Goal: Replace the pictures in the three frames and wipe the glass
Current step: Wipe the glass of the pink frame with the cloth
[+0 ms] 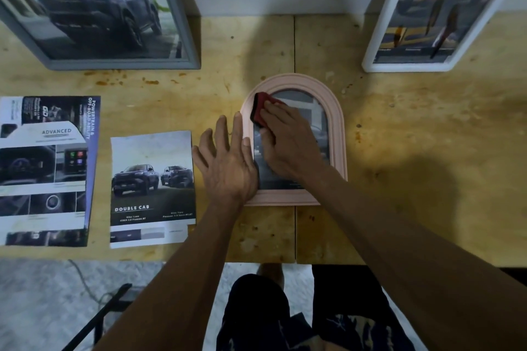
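A pink arched frame point(338, 122) lies flat on the wooden table point(413, 151) in front of me, with a dark car picture under its glass. My right hand point(288, 142) presses a red cloth point(261, 110) onto the upper left of the glass. My left hand point(226, 162) lies flat with spread fingers on the frame's left edge. A grey frame point(182, 37) with a dark pickup picture leans against the wall at the back left. At the back right leans a white frame point(376, 37) with a yellow and dark picture.
Two loose car brochure pages lie on the table's left: one headed "DOUBLE CAB" point(152, 188) and a larger one point(45, 168) at the far left. Below the table's front edge are my legs, a pale floor and a dark stand leg point(97, 319).
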### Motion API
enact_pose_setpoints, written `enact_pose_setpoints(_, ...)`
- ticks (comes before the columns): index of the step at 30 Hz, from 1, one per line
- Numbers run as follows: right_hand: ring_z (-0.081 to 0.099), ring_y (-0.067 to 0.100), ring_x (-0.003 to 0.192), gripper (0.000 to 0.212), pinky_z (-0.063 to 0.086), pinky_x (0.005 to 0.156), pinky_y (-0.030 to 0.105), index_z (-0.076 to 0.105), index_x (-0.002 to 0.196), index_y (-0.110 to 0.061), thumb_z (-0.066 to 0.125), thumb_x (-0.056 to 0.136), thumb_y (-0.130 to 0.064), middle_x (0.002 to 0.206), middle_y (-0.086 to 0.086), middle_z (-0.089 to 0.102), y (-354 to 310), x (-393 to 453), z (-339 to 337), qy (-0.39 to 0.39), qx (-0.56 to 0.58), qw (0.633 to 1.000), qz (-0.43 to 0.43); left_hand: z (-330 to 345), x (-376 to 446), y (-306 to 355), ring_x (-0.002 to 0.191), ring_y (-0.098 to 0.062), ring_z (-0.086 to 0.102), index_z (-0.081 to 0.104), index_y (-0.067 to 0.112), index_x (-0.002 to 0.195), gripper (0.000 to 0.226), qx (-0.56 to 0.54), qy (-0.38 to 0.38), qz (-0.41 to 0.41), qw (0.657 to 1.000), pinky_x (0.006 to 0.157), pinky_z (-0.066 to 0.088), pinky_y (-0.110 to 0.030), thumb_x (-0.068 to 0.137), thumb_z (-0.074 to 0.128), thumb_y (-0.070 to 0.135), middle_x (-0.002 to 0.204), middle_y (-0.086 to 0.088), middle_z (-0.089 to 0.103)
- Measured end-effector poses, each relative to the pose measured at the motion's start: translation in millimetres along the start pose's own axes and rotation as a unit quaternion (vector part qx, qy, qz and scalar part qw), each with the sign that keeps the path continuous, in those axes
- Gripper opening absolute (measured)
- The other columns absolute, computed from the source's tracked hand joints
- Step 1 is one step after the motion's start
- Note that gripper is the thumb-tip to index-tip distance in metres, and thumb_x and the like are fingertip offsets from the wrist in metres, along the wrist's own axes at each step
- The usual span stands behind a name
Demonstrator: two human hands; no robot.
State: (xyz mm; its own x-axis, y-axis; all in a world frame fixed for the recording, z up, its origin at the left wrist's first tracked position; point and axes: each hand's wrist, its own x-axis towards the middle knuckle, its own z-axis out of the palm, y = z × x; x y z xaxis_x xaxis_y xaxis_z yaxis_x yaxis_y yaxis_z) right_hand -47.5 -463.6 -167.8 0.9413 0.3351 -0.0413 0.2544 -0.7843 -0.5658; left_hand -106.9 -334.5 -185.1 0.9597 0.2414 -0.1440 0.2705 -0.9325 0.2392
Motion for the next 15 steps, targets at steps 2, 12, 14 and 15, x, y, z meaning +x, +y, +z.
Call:
enact_pose_setpoints(2,0.042,0.028,0.137,0.049,0.018,0.117,0.032,0.054,0.135,0.001,0.039,0.096,-0.024,0.142,0.015,0.052,-5,-4,0,-0.010,0.006,1.000,0.003,0,0,0,0.143,-0.035,0.024,0.020,0.030,0.157,0.052,-0.004,-0.003,-0.002,1.000,0.114,0.021,-0.055,0.106,0.025,0.041,0.161,-0.006,0.025)
enact_pose_setpoints(12,0.054,0.030,0.118,0.038,0.050,0.090,0.045,0.067,0.117,-0.009,0.071,0.079,-0.015,0.124,0.008,0.064,15,-20,-15,-0.059,-0.111,0.987,-0.102,-4,-2,3,0.144,-0.032,0.022,0.021,0.033,0.156,0.050,-0.023,0.000,-0.014,1.000,0.114,0.019,-0.056,0.107,0.026,0.039,0.161,-0.003,0.025)
enact_pose_setpoints(14,0.054,0.028,0.116,0.036,0.049,0.086,0.043,0.067,0.115,-0.011,0.071,0.079,-0.016,0.123,0.005,0.063,17,-24,-21,-0.046,-0.141,0.985,-0.087,-4,-2,3,0.144,-0.031,0.022,0.021,0.033,0.156,0.050,-0.024,-0.001,-0.014,1.000,0.114,0.020,-0.056,0.107,0.025,0.039,0.161,-0.002,0.025)
enact_pose_setpoints(15,0.054,0.027,0.115,0.035,0.048,0.086,0.042,0.067,0.114,-0.012,0.070,0.079,-0.016,0.123,0.004,0.062,19,-26,-22,-0.038,-0.156,0.984,-0.075,-4,-2,3,0.143,-0.031,0.022,0.021,0.034,0.156,0.050,-0.024,-0.001,-0.015,1.000,0.114,0.020,-0.056,0.106,0.024,0.039,0.161,-0.002,0.025)
